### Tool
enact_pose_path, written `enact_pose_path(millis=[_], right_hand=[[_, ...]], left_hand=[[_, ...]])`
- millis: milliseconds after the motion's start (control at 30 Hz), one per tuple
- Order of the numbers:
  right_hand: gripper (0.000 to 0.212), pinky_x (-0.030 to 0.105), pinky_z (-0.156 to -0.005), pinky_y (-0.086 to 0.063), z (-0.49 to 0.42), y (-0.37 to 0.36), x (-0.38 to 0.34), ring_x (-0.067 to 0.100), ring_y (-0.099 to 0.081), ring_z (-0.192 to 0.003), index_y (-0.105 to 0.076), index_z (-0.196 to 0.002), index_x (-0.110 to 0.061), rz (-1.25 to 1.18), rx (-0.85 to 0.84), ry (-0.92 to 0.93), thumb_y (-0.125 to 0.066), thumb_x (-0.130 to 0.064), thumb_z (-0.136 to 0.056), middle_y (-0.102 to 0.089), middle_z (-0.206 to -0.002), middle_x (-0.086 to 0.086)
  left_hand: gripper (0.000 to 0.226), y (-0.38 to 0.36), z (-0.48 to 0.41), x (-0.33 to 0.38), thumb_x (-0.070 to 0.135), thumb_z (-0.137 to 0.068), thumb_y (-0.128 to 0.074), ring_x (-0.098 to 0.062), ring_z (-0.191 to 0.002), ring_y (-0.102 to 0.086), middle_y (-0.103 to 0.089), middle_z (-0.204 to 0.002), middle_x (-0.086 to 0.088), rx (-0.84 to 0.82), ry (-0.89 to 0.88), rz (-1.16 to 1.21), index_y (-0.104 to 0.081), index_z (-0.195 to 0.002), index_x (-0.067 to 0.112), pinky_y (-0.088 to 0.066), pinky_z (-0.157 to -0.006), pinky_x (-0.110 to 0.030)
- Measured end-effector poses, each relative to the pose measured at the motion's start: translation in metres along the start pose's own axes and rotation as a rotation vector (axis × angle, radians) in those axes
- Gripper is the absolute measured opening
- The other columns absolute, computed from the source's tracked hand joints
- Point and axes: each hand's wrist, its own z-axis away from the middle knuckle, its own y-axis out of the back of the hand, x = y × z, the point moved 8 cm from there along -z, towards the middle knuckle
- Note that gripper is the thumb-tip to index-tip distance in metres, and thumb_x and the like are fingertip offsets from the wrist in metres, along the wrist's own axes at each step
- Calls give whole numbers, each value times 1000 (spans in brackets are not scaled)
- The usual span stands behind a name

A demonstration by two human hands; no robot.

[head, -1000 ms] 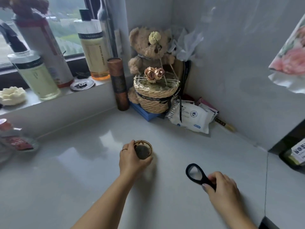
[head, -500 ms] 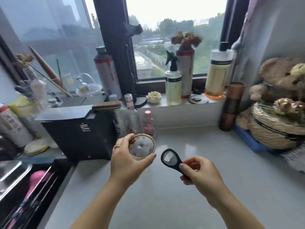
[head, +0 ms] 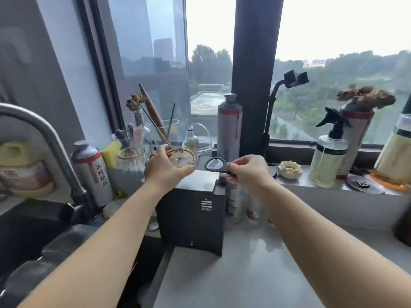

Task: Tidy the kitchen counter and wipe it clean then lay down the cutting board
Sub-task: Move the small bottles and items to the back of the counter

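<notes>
My left hand (head: 165,166) grips a small gold-rimmed glass cup (head: 181,157) and holds it above the back left corner of a black box (head: 191,210). My right hand (head: 246,172) pinches the handle of a black loop-shaped opener (head: 214,164), held level over the box's top right. Both arms stretch out over the pale grey counter (head: 255,274) toward the window sill (head: 347,185). No cutting board or cloth shows.
A sink (head: 26,236) with a curved tap (head: 44,138) lies at the left. Jars, a red-capped can (head: 93,172) and utensils crowd behind the box. The sill carries a tall spray can (head: 229,125), a spray bottle (head: 329,156), a white flower dish (head: 290,170) and a phone holder (head: 295,78).
My view swung left from the corner with the teddy bear to the window and sink. Both hands lifted the cup and the opener off the counter and carried them over the black box.
</notes>
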Motion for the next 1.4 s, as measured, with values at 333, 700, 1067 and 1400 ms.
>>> enact_pose_path(millis=[333, 700, 1067, 1400], right_hand=[[23, 27, -46, -46, -87, -36, -3, 23, -54, -50, -65, -102, 8, 538, 3, -72, -62, -4, -83, -61, -71, 15], [12, 20, -70, -50, -28, 5, -43, 10, -61, -74, -70, -91, -16, 571, 116, 427, -60, -18, -84, -68, -81, -6], [30, 40, -74, -52, 31, 138, 194, 30, -65, -76, -61, -107, -4, 385, 288, -170, -66, -12, -78, -66, -82, 10], [29, 43, -88, -46, -64, 137, 239, 41, -58, -106, -55, -117, -7, 455, 353, -256, -43, -22, -94, -62, -117, 25]], left_hand=[[80, -52, -78, -24, 42, -64, -76, -33, -116, -50, -52, -129, -14, -187, 30, -159, -36, -126, 10, -43, -98, -46], [56, -26, -11, 25, 38, -77, -65, -35, -118, -48, -54, -127, -16, 94, -237, -46, -47, -125, 16, -39, -97, -46], [48, -215, 189, -32, 31, -79, -60, -12, -114, -47, -51, -116, 5, -497, 27, 82, -44, -124, 29, -37, -97, -23], [57, -225, 192, -57, 43, -66, -52, -2, -116, -45, -47, -114, 18, -460, 68, 27, -39, -121, 48, -35, -96, -16]])
